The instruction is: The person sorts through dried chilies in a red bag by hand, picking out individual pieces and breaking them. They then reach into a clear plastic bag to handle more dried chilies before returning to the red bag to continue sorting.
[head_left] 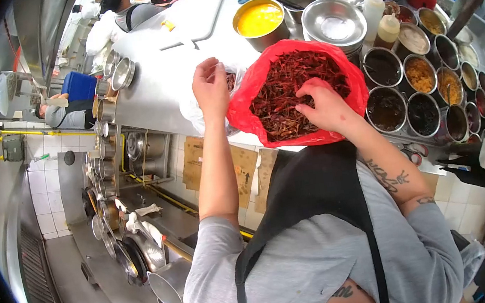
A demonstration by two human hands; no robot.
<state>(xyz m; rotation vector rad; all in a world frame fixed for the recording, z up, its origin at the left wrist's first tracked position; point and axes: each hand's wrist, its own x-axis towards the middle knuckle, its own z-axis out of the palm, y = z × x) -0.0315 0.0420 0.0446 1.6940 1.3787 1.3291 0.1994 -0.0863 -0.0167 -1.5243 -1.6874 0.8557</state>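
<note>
A red plastic bag point(356, 77) stands wide open at the counter's front edge, full of dark red dried pods or strips point(285, 79). My right hand point(323, 105) reaches into its right side, thumb and fingers bent over the dried pieces; whether it grips any is too small to tell. To the left, my left hand point(210, 89) is raised over a white translucent bag point(190, 112), fingers curled and the thumb near the fingertips. What that hand holds, if anything, cannot be made out. A few reddish pieces show inside the white bag.
A pot of yellow liquid point(259, 19) and stacked steel bowls point(334, 22) stand behind the red bag. Several sauce and seasoning containers point(421, 74) fill the right side. A white cutting board point(195, 12) lies at the back left. Other people point(138, 13) work beyond the counter.
</note>
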